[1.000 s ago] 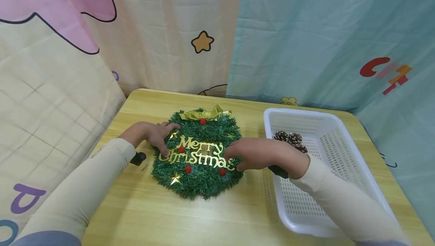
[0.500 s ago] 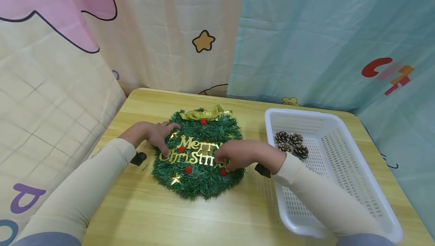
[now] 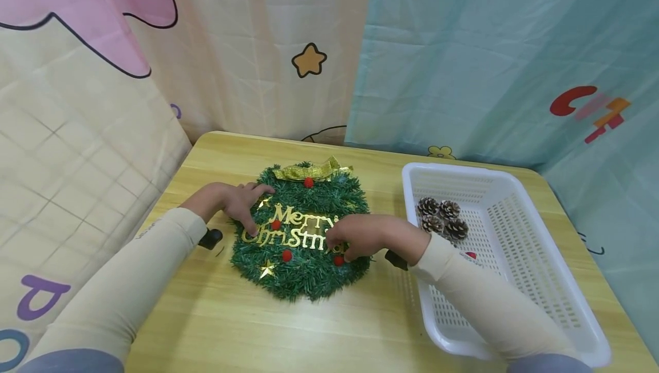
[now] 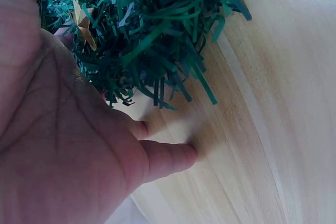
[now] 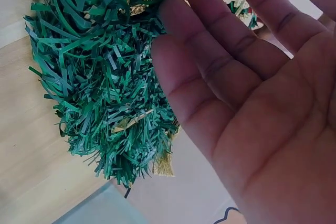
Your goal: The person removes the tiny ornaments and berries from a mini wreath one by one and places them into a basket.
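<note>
A round green tinsel wreath (image 3: pixel 309 281) lies on the table, with a gold "Merry Christmas" sign (image 3: pixel 296 237) across its middle. Red pompoms (image 3: pixel 286 256), gold stars (image 3: pixel 267 269) and a gold ribbon bow (image 3: pixel 304 173) decorate it. My left hand (image 3: pixel 238 204) rests at the wreath's left edge, thumb by the "C"; the left wrist view shows two extended fingers (image 4: pixel 170 158) at the tabletop. Over the sign's right end, my right hand (image 3: pixel 362 233) has its fingertips at the letters. Its fingers (image 5: pixel 181 82) look gently bent, thumb apart; their exact contact is hidden.
To the right stands a white plastic basket (image 3: pixel 530 230) with several pine cones (image 3: pixel 456 228) and a small red item (image 3: pixel 471 255) partly behind my right sleeve. Printed curtains (image 3: pixel 247 47) hang behind and beside the wooden table (image 3: pixel 288 338).
My right hand has shifted left from the wreath's right edge onto the sign's end, then stayed there. More pine cones show in the basket. The left hand has kept its place.
</note>
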A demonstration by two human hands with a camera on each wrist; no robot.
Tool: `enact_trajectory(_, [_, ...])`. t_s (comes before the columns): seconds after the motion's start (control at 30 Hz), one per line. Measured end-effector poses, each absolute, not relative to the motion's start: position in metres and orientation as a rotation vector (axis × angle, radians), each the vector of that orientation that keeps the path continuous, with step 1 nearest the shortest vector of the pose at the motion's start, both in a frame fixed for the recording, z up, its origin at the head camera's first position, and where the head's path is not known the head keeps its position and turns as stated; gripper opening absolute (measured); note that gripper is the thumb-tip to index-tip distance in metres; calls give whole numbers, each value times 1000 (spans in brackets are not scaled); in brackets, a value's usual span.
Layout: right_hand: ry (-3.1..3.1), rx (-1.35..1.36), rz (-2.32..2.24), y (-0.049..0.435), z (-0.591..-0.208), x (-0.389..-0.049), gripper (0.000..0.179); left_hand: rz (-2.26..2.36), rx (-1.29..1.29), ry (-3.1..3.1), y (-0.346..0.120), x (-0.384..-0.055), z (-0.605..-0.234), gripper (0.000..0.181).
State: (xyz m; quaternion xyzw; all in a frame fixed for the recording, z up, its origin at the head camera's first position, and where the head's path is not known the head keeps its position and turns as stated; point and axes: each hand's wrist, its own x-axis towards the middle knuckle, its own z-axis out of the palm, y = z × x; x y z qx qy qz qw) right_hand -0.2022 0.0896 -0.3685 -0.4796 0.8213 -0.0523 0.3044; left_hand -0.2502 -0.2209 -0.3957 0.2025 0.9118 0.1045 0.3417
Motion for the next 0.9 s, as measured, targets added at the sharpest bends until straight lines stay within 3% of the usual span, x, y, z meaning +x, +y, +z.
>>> enact_trajectory(0.1, [2197,-1305,-127,89,-369,-199,24,279,526,2367,-221,-250,-396,112])
enact_trajectory(0.3, [2200,-1392,-80,86,-369,-196,9,289,517,2365,-222,-250,-396,113])
enact_trajectory(0.9, [2256,-1427,114,84,-376,-193,11,301,512,2362,-222,-250,-398,113])
